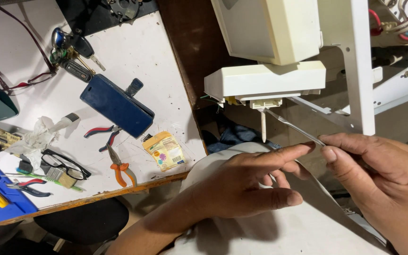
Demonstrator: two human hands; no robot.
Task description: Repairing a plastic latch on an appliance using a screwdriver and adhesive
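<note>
Tool: thin metal probe (293,126); stiff, light, slippery; tip under cream housing (265,81)
Right hand (378,179): fingers pinch its rear end
Left hand (249,182): loosely open, forefinger steadies shaft

Pliers (119,165) left of sachet (165,150)

Bright even overhead light, soft shadows, sharp focus, slight edge distortion

right hand (378,174) pinching thin probe (291,125), cream housing (265,80)
</note>
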